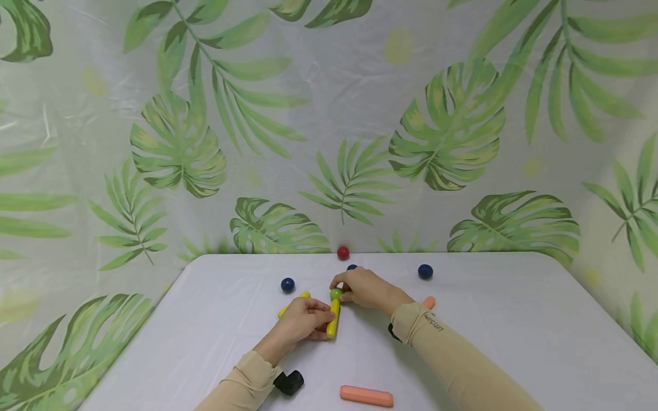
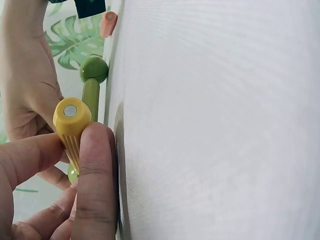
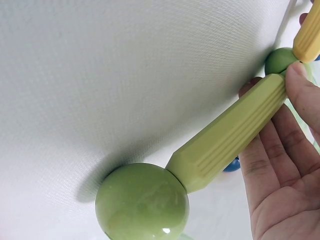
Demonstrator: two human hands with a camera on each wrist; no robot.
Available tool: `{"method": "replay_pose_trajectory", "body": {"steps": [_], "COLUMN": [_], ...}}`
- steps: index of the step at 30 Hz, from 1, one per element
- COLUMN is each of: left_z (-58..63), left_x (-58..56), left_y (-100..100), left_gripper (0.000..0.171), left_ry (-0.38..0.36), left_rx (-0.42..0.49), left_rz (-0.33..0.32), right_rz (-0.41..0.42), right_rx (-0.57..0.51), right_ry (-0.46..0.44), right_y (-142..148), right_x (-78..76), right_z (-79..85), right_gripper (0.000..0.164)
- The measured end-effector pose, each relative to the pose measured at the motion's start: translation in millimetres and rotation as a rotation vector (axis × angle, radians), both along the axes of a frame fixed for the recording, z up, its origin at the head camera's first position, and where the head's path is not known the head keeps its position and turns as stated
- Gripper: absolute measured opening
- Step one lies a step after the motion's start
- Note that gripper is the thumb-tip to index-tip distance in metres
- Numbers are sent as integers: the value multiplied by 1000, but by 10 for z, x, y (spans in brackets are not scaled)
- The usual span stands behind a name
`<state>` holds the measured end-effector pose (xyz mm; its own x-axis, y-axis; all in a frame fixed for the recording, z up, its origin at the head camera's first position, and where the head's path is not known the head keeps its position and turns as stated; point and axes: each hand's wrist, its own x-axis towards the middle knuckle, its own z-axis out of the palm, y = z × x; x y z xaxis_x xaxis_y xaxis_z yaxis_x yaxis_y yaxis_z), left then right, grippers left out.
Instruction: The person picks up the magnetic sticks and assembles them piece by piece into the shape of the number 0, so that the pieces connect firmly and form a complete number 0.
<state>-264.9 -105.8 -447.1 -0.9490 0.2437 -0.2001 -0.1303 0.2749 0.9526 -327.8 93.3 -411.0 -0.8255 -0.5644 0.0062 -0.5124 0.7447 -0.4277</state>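
Observation:
My left hand [image 1: 303, 319] pinches a yellow magnetic rod [image 1: 333, 319] between thumb and fingers. A silver disc [image 2: 70, 111] shows in the rod's near end. My right hand [image 1: 366, 288] grips a green magnetic rod [image 3: 232, 127] near its far end. That rod carries a large green ball [image 3: 142, 200] at one end and another green ball [image 3: 280, 61] at the other. The yellow rod's far end meets this second ball beside my right thumb. From the head camera, the green rod is hidden beneath my right hand.
A second yellow rod [image 1: 284, 311] lies behind my left hand. Blue balls sit left [image 1: 288, 285] and right [image 1: 425, 271], another behind my right hand. A red ball [image 1: 343, 253] is at the table's back edge. Orange rods lie in front [image 1: 366, 395] and beyond my right wrist [image 1: 429, 302].

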Motion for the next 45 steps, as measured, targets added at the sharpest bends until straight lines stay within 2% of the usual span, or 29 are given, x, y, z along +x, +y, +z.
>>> {"method": "replay_pose_trajectory", "body": {"steps": [16,19,23,26,33,36,39,45], "left_z": [57,91,177,255,386,419,441,441], "left_x": [23,39,35,-3,-161,-237,-311,-433], "left_y": [-24,-45,-113,-194,-431,-526,-605,-723], "left_gripper": [30,28,30,30,28,29,32,38], "left_ry": [41,85,179,246,376,395,383,354], "left_rx": [-64,-105,-200,-273,-446,-498,-529,-575], "left_rz": [-37,-46,-53,-28,103,149,177,174], "right_rz": [-4,-5,-2,-4,-10,-15,-18,-20], "right_rx": [13,14,16,17,29,32,31,27], "right_ry": [9,15,22,19,10,5,1,-4], "right_y": [-3,1,4,2,-5,-7,-9,-11], "right_x": [7,10,4,-3,-6,0,7,12], "right_z": [-1,-9,-21,-21,-8,-5,-1,-2], "right_gripper": [26,26,27,27,27,28,28,28]}}
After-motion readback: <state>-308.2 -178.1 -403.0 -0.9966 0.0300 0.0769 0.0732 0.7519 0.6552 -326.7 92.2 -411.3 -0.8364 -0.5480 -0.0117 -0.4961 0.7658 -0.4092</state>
